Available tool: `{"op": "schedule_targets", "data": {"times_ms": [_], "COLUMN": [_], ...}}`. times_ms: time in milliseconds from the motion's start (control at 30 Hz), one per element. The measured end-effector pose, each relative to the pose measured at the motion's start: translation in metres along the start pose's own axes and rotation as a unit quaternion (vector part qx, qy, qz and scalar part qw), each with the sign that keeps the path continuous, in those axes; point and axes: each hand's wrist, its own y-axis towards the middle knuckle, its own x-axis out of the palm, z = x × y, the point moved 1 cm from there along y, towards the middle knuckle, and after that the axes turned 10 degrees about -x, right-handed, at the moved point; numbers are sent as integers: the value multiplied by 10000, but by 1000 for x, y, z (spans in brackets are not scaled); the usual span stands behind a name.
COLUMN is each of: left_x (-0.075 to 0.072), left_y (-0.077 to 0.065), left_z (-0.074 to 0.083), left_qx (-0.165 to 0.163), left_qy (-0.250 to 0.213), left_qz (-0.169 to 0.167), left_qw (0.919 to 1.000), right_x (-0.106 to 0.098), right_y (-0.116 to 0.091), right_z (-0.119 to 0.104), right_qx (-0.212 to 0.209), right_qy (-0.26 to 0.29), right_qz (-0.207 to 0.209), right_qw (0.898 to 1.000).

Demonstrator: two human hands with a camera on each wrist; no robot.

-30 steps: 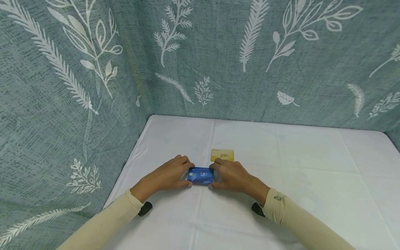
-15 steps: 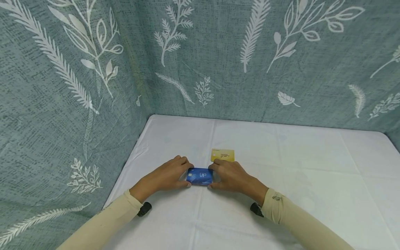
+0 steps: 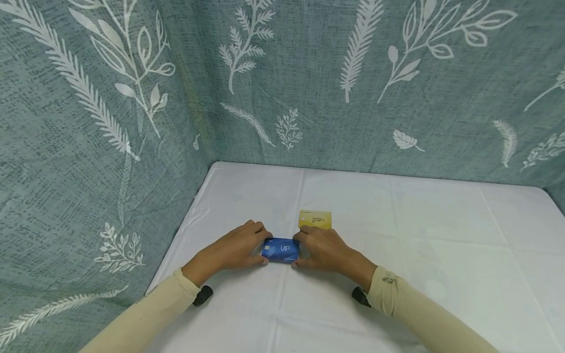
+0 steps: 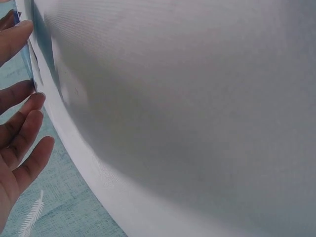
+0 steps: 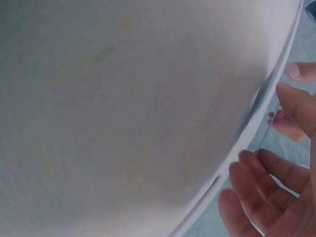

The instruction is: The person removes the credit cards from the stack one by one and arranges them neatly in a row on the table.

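Note:
In the head view, a blue bank-style card [image 3: 280, 250] marked "VIP", with a gold chip on its left half, is held level between both hands. My left hand [image 3: 240, 249] pinches its left short edge between thumb and forefinger. My right hand [image 3: 324, 250] does the same at the right edge. From the left wrist the card [image 4: 25, 54] shows nearly edge-on beside the thumb [image 4: 17, 37]. The right wrist view gives only a thin line of it near the fingers [image 5: 266, 192]. Just beyond the right knuckles lies a yellow card [image 3: 315, 218], its near edge partly covered by that hand.
A white cloth covers the table [image 3: 423, 255], with fold lines across it. Green leaf-patterned curtains [image 3: 309, 73] hang along the back and left sides. Black wrist devices [image 3: 203, 296] show under both forearms, by the beige sleeves [image 3: 423, 314].
Both hands and the blue card have shifted very slightly left and nearer, with the same grip. The yellow card stays in place on the table.

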Motion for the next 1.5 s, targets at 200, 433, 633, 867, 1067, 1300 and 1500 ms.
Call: {"op": "schedule_targets", "data": {"times_ms": [200,433,633,867,1067,1300,1500], "left_x": [1,1,1,1,2,1,0], "left_y": [0,-1,-2,-3,-4,-5,-5], "left_z": [-1,-2,-2,-2,-1,-3,-4], "left_qx": [27,45,28,6,4,59,65], "left_qy": [-7,0,-46,-19,-7,95,82], "left_qz": [-19,32,12,-24,-42,73,61], "left_qw": [10000,10000,10000,10000,10000,9999,9999], "right_x": [0,1,1,2,3,3,4], "right_y": [1,2,4,5,6,7,7], "right_z": [-2,-3,-3,-5,-6,-8,-8], "right_qx": [54,20,34,52,41,71,10], "right_qy": [25,-64,-43,-77,-103,-104,-131], "right_qz": [-72,-24,-54,-87,-65,-65,-17], "right_qw": [10000,10000,10000,9999,9999,9999,9999]}}
